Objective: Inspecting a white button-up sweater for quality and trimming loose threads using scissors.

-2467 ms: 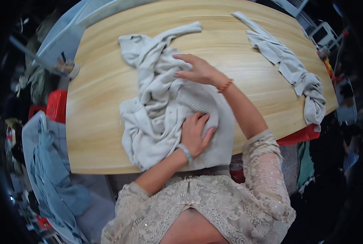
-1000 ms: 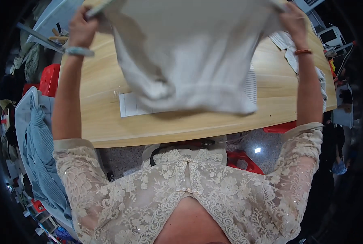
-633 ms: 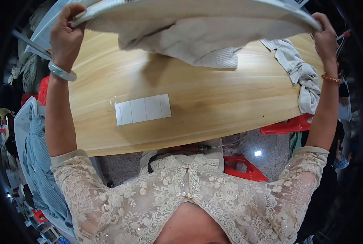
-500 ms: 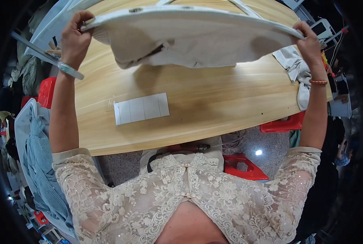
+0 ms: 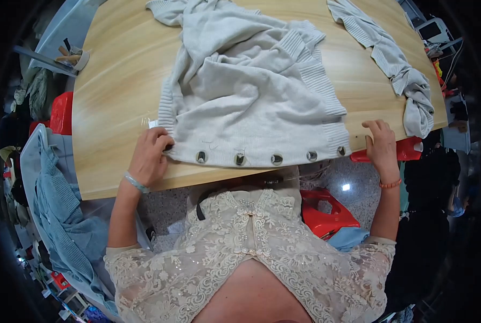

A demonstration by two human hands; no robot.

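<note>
A pale grey knitted cardigan (image 5: 240, 102) lies spread and wrinkled on the table. Its ribbed button band (image 5: 219, 153) runs along the near edge, with several dark, shiny buttons (image 5: 276, 159) on it. At the band's left end, my left hand (image 5: 150, 153) has its fingers closed on the corner of the knit, beside a button. Just off the band's right end, my right hand (image 5: 381, 146) hovers with bent fingers, thumb apart, holding nothing. Only a small corner of a white card (image 5: 153, 124) shows at the cardigan's left side; the rest is covered.
The wooden table (image 5: 116, 70) has a curved near edge. Another pale knit piece (image 5: 391, 70) lies along its right side. A tub of blue-grey knitwear (image 5: 62, 215) stands at the left. A red stool (image 5: 329, 212) is below the edge, and a small container of tools (image 5: 79, 59) sits far left.
The cardigan was held up and stretched between both hands; now it lies on the table over the white card. Both hands came down toward me, and the right one let go.
</note>
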